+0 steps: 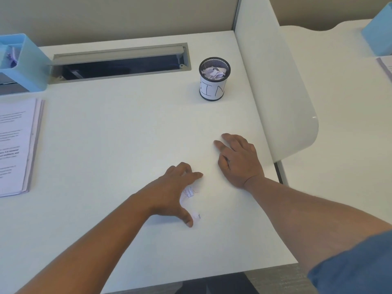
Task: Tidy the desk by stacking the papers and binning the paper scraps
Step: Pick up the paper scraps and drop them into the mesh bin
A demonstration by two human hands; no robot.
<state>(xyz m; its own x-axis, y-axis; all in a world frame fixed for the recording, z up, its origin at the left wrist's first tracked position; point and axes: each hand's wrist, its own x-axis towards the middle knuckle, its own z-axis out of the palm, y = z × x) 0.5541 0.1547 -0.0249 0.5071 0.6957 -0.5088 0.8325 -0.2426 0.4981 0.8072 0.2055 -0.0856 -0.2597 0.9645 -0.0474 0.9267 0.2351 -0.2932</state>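
One view only, from the head camera, looking down on a white counter [127,128] with beige walls behind it. Near the middle, the left hand [174,192] is spread over some small paper scraps [188,194]; its fingers [196,175] and thumb are wide apart and arched, touching the counter around the scraps, and I cannot tell if they already pinch any piece. One more scrap lies just beside the thumb tip. The right hand [239,160] rests flat on the counter to the right, fingers straight and relaxed, holding nothing.

Far right on the counter stands a black mesh cup [214,79] with a white label reading "BIN"; it has crumpled paper pieces inside. At the left edge lies a stack of papers [17,145] with printed text, its edges fairly aligned. Behind this stack, at the far left, is a light blue organizer box [27,60]. A long grey cable slot [121,62] is open along the far side. A white divider panel [273,85] closes the right side, and beyond it another white desk [339,102] carries a second blue box [379,35].
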